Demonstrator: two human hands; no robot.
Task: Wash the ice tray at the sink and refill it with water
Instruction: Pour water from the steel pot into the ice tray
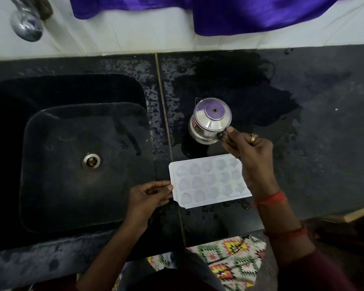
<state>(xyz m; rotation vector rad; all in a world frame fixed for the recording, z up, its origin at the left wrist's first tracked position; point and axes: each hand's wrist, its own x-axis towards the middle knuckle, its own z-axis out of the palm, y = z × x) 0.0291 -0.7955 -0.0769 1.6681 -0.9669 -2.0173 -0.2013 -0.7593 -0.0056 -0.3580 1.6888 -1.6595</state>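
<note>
Now we pinch the white ice tray (210, 180) on the wet table (313, 143) with our left hand (149, 195); our right hand (248, 150) grips a steel jug (209, 120).

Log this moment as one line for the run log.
stage: refill | left hand: holds tray edge, on counter | right hand: holds steel jug by handle | sink: empty

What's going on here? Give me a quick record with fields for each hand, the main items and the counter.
Left hand: pinching the ice tray's left edge
Right hand: gripping the steel pot's handle
Ice tray: white, flat on the counter, right of the sink
Steel pot: lidded, just behind the tray
Sink: dark basin, looks drained
Counter: black, wet patches around the pot
</note>
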